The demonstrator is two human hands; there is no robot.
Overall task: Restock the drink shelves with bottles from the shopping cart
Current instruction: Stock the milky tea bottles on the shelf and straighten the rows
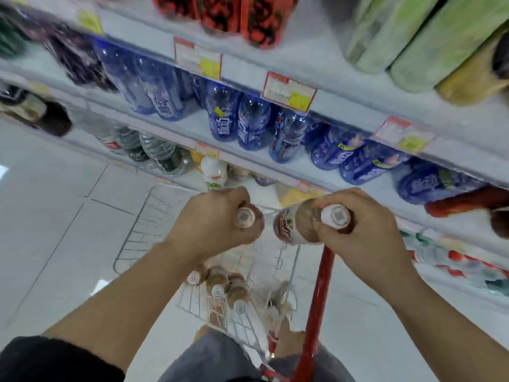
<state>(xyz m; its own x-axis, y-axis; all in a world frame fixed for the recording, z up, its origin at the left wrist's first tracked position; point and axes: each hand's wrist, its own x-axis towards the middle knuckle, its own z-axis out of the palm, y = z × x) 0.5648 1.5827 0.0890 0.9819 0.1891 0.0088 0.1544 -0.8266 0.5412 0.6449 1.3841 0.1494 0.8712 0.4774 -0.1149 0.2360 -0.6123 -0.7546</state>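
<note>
My left hand (212, 219) grips a brown drink bottle (248, 217) with a white cap, held above the cart. In my right hand (366, 230) is a second brown bottle (297, 224) with a white cap and a red-and-white label. Both bottles point their caps toward me. Below my hands stands the white wire shopping cart (137, 227) with a red handle (316, 312). Several more brown bottles (223, 285) lie in the cart's near end. The drink shelves (248, 158) rise straight ahead.
Blue bottles (248, 122) fill the middle shelf. Green, red and purple bottles line the higher shelves. Clear water bottles (154, 150) and a white bottle (213, 172) stand on a lower shelf. Price tags (287, 91) hang on the shelf edges. White tiled floor lies to the left.
</note>
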